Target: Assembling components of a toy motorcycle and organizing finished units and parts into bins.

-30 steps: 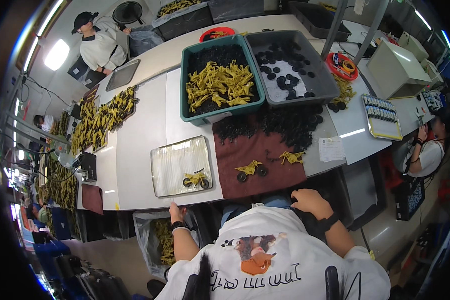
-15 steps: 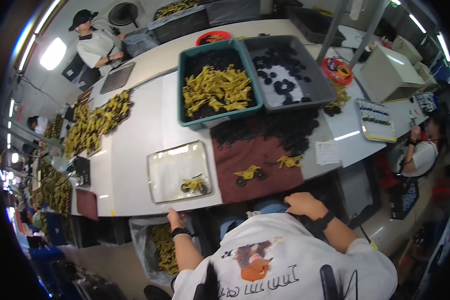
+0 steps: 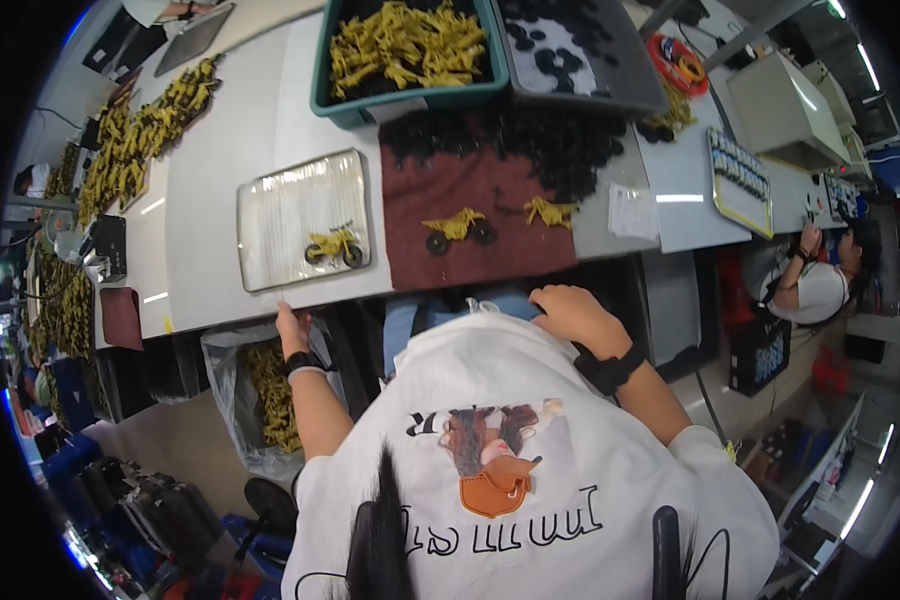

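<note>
My left hand [image 3: 292, 328] is at the table's front edge, just below the shallow tray [image 3: 275, 225]. Its thumb and fingers are apart and hold nothing I can see. In that tray stands a yellow toy motorcycle [image 3: 334, 248] with dark wheels. My right hand [image 3: 578, 318] rests at my lap, fingers curled together and tips partly hidden; no object shows in it. On the dark red cloth [image 3: 430, 270] ahead lie another yellow toy motorcycle [image 3: 459, 230] with two black wheels and a yellow motorcycle body [image 3: 550, 212] without visible wheels.
Behind the cloth lie many black wheels [image 3: 560, 150]. A green bin [image 3: 335, 105] of yellow parts and a grey bin [image 3: 630, 85] of black wheels stand farther back. Yellow pieces [image 3: 150, 140] cover the left. A lined bin [image 3: 235, 400] sits below. A co-worker [image 3: 815, 285] sits right.
The view has tipped downward, so table and bins sit higher in the picture. My hands keep about the same places at the table edge and lap. The motorcycles have not moved.
</note>
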Tool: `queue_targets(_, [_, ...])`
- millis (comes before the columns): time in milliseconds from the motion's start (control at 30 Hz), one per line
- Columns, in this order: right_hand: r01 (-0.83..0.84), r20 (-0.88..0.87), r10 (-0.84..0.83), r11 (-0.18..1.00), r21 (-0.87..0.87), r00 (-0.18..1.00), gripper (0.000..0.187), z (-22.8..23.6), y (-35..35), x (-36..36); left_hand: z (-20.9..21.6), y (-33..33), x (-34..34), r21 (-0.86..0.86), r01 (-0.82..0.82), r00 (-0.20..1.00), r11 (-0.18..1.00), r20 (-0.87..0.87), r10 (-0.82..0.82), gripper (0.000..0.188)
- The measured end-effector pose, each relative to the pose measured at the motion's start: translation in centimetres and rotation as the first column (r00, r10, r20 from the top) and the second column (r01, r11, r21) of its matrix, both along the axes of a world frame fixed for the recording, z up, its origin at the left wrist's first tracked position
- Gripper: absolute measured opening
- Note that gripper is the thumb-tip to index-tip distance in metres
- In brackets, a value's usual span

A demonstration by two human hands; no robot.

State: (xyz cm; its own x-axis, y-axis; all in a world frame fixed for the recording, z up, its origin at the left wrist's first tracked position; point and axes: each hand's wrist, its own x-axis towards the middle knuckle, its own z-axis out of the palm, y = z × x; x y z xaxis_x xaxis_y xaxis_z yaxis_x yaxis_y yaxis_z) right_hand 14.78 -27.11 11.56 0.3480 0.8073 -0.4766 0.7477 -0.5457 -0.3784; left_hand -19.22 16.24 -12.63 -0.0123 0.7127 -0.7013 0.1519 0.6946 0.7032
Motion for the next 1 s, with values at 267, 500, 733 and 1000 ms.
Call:
queue_targets(267, [0.173,-0.027,-0.174,0.984,-0.041,0.984,0.028,-1.1,-3.2,-0.4,2.7,-0.4,1.2,-0.032,-0.042,0.999,0.999,0.004,0.042,0.045])
queue_targets(500, [0.204,-0.034,-0.208,0.974,-0.097,0.978,0.029,-0.8,-4.1,-1.3,2.4,-0.6,0.5,-0.018,0.0,0.999,1.0,0.036,0.0,0.044])
queue_targets(733, [0.211,-0.154,-0.24,0.961,-0.18,0.958,0.028,2.1,-3.5,-1.1,1.8,0.3,0.5,-0.15,-0.034,0.998,0.988,-0.052,0.027,0.046])
queue_targets(1000, [0.368,-0.251,-0.363,0.929,-0.027,0.898,0.02,-2.5,-1.0,5.6,2.3,-1.7,0.5,-0.047,-0.083,0.994,0.995,-0.072,0.079,0.046])
